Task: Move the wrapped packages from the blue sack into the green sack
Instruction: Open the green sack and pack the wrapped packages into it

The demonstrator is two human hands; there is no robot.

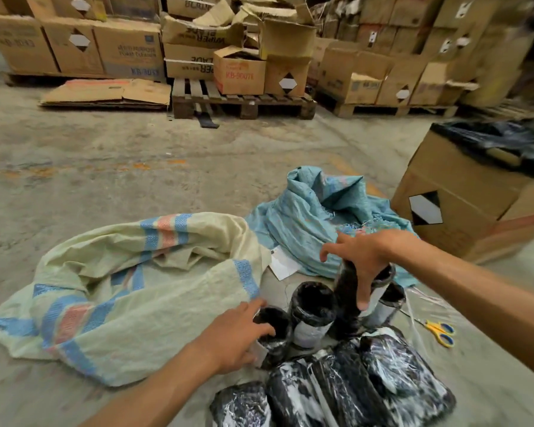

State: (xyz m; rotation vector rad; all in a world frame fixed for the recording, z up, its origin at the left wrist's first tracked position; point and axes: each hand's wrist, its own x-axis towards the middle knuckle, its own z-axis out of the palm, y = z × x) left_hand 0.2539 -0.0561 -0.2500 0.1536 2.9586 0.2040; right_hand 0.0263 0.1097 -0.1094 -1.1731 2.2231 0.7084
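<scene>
A cluster of dark cylindrical packages wrapped in glossy clear plastic (330,359) sits on the concrete floor (136,167) between the two sacks, some standing upright, others lying flat nearest the camera. The right hand (359,257) reaches in from the right with the forearm stretched out level; its thumb and fingers (363,295) curl down round the top of one tall upright black package (346,303), gripping it, while the index finger sticks out to the left. The left hand (235,337) comes in from the lower left, palm down, fingers bent over the top of a shorter upright package (273,326) at the edge of the cluster; whether it truly grips it or only rests on it cannot be told.

Left of the packages lies the pale green woven plastic sack with blue and orange stripes (121,288), crumpled and open-mouthed. Behind the right hand lies the blue woven sack (309,217), slumped with frayed edges. Yellow-and-blue scissors (440,332) lie on the floor to the right, near a brown cardboard box lined with black plastic (463,192). Stacked cardboard cartons on wooden pallets (244,103) fill the background.
</scene>
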